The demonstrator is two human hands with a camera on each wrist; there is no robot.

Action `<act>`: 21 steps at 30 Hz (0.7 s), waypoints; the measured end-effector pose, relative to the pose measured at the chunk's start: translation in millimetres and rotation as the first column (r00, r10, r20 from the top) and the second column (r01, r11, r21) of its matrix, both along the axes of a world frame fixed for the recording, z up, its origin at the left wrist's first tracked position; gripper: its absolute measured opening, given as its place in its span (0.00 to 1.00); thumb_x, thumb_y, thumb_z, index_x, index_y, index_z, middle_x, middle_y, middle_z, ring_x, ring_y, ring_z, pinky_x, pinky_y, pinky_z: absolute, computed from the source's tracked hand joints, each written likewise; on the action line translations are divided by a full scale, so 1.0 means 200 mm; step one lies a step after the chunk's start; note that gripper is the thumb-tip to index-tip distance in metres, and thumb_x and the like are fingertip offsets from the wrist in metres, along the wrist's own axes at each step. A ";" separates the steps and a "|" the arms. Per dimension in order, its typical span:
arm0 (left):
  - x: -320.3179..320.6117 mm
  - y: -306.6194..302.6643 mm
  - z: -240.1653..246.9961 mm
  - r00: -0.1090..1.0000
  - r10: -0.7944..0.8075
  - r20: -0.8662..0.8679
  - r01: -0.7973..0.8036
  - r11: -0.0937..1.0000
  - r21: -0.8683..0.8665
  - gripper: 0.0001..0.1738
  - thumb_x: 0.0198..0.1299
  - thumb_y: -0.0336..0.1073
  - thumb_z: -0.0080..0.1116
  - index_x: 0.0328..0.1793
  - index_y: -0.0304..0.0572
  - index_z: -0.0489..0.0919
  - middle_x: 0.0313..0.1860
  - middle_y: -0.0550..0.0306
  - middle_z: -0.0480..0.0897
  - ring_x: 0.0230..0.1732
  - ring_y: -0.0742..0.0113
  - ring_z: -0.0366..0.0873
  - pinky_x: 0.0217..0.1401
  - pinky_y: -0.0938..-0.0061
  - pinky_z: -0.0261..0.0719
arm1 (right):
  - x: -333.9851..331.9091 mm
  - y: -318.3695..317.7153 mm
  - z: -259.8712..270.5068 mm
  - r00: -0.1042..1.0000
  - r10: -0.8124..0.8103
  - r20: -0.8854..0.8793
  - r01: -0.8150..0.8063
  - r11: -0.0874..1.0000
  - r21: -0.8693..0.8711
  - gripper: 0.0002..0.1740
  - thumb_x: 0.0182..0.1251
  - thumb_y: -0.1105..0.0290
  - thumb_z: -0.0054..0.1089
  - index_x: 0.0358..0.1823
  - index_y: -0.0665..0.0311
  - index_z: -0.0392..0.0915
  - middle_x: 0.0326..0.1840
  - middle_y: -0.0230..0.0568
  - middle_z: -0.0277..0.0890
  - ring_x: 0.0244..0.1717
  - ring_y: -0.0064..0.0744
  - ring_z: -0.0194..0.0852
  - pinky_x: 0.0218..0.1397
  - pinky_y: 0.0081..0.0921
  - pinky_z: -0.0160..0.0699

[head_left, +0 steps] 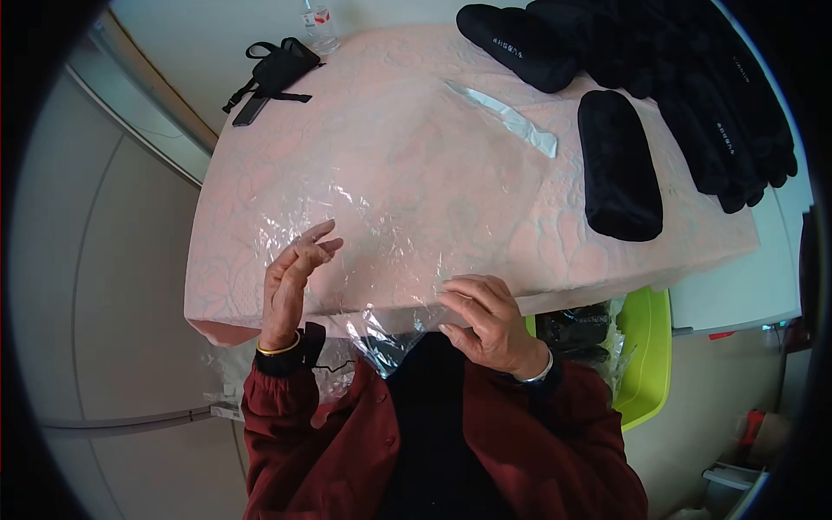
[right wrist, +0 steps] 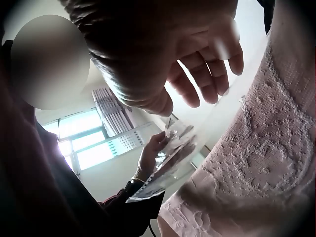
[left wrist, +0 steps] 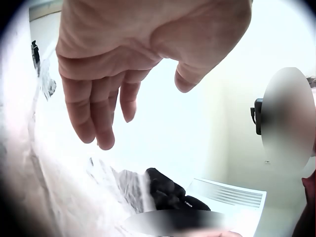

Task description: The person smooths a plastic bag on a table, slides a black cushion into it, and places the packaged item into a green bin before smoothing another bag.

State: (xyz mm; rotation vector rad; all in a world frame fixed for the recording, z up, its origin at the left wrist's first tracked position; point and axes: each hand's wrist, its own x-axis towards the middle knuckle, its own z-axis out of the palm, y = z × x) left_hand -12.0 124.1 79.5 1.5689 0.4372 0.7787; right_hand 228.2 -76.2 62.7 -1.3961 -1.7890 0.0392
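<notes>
Left hand (head_left: 295, 290), lower left, lifted, loosely open, empty; right hand (head_left: 490, 325) rests relaxed fingers on plastic (head_left: 390, 225) covering the pink surface (head_left: 269, 165).

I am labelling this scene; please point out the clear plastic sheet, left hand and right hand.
clear plastic sheet (head_left: 381, 225), head view, its crinkled middle.
left hand (head_left: 290, 290), head view, middle of the hand.
right hand (head_left: 487, 322), head view, back of the hand.
</notes>
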 end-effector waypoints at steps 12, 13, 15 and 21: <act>-0.05 -0.26 -0.19 0.983 -0.011 -0.184 -0.027 0.978 -0.206 0.16 0.73 0.31 0.58 0.65 0.36 0.78 0.48 0.53 0.85 0.44 0.71 0.84 0.51 0.77 0.81 | -0.10 0.08 -0.07 0.959 0.217 -0.183 -0.229 0.972 -0.046 0.22 0.57 0.79 0.69 0.55 0.70 0.79 0.61 0.50 0.74 0.63 0.53 0.76 0.61 0.41 0.81; -0.10 -0.21 -0.16 0.984 0.084 -0.157 -0.117 0.970 -0.214 0.17 0.73 0.31 0.58 0.66 0.36 0.77 0.45 0.56 0.85 0.42 0.72 0.83 0.49 0.78 0.81 | -0.07 0.08 -0.06 0.976 0.160 -0.147 -0.167 0.986 -0.031 0.21 0.57 0.80 0.68 0.55 0.70 0.79 0.61 0.51 0.74 0.63 0.54 0.76 0.62 0.41 0.80; -0.14 -0.19 -0.10 0.974 0.185 -0.131 -0.211 0.952 -0.221 0.19 0.74 0.32 0.58 0.67 0.36 0.76 0.42 0.58 0.85 0.40 0.73 0.83 0.47 0.78 0.81 | 0.00 0.08 -0.04 0.995 0.048 -0.083 -0.047 0.999 0.013 0.21 0.57 0.81 0.67 0.54 0.70 0.79 0.62 0.51 0.74 0.64 0.55 0.75 0.63 0.42 0.79; -0.08 -0.34 -0.10 0.964 0.098 -0.246 -0.188 0.907 -0.378 0.19 0.72 0.37 0.63 0.63 0.35 0.78 0.45 0.56 0.87 0.40 0.72 0.84 0.44 0.79 0.82 | 0.09 0.09 -0.09 0.990 -0.131 -0.050 0.131 0.991 -0.010 0.21 0.57 0.82 0.66 0.54 0.69 0.79 0.62 0.51 0.75 0.65 0.57 0.74 0.65 0.44 0.77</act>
